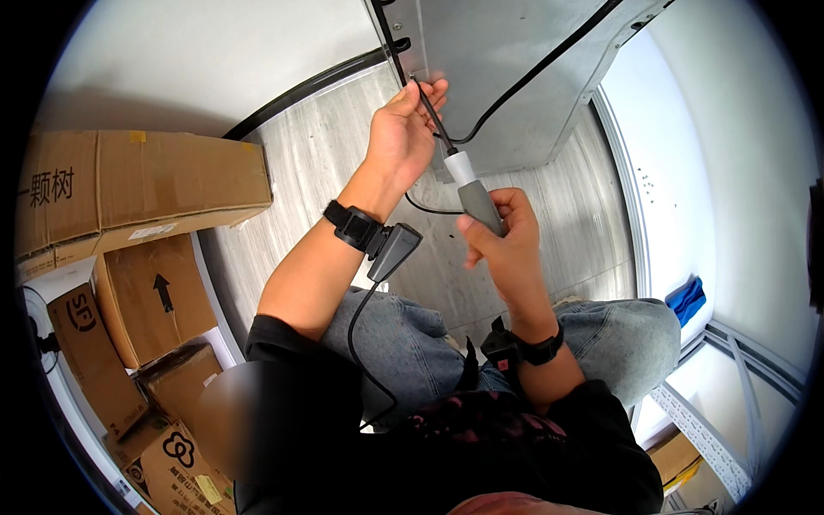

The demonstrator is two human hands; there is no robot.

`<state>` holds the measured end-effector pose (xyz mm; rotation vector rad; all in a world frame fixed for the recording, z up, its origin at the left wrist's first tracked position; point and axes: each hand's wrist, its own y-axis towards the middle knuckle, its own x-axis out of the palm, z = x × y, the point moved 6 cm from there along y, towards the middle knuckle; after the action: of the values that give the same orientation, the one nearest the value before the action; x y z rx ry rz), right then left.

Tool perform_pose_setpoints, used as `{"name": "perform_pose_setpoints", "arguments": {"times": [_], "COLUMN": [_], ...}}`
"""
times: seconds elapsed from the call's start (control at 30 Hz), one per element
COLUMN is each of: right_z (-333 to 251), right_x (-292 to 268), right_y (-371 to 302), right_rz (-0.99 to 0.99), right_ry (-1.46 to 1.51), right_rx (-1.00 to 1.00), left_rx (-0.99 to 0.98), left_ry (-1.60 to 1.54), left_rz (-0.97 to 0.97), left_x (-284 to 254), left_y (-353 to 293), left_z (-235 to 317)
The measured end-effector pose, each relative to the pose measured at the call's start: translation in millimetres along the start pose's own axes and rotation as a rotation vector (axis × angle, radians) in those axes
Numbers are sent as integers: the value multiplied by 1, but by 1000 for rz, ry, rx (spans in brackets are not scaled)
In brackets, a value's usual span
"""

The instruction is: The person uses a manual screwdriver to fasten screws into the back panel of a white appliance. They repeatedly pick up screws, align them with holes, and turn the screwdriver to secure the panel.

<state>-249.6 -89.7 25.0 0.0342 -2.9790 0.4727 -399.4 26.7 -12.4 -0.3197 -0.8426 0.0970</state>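
My right hand (511,245) is closed round the grey handle of a screwdriver (478,202), which has a white collar and a long dark shaft. The shaft slants up and left to the edge of a grey metal cabinet (489,60). Near the tip, my left hand (402,142) steadies the shaft between thumb and fingers, close against the metal. Whatever the tip meets is too small to make out. A black cable (549,60) runs across the cabinet and bends behind the shaft. Each wrist wears a black strap with a small device (395,251).
Cardboard boxes (180,184) are stacked at my left, several on a white shelf. White walls stand on both sides. A blue cloth (686,300) lies at the right, near a white metal rack (699,433). My knees, in jeans (622,348), are bent above the wood-look floor (300,137).
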Motion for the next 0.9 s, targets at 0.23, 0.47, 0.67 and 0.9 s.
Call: {"name": "perform_pose_setpoints", "arguments": {"times": [0.23,0.47,0.67,0.9], "right_z": [10,7,12,5], "right_x": [5,1,5,3], "right_y": [2,0,3,4], "right_rz": [-234,-98,-211,-117], "right_ry": [406,5,262,191], "right_rx": [250,118,177,210], "left_rx": [-5,6,-31,18], "left_ry": [14,-9,-40,-11], "left_rz": [-35,-10,-1,-13], "left_x": [10,-1,11,4], "left_y": [-8,-1,-9,-4], "left_z": [3,0,3,0]}}
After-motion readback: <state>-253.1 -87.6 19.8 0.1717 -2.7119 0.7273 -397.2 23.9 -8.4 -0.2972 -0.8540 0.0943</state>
